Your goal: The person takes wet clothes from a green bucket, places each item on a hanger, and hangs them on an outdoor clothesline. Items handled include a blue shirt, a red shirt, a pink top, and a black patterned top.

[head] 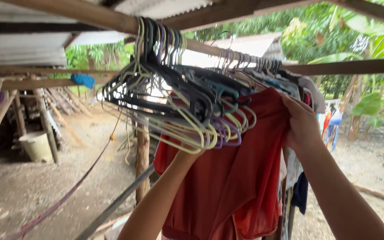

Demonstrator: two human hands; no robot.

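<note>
A red garment [232, 178] hangs in front of me below a wooden beam [112, 20]. My right hand [302, 124] grips the garment's upper right edge. My left arm reaches up behind a thick bunch of empty plastic hangers [178, 102]; my left hand [187, 155] is mostly hidden by the hangers and the red cloth, so what it holds is unclear. The hangers, dark, pale green and purple, dangle from the beam.
More clothes [305, 89] hang to the right along the beam. A wooden post [142, 164] stands behind the hangers, a pale bucket [36, 146] sits at left on gravel ground, and a reddish rope [76, 182] slants across. Green trees stand beyond.
</note>
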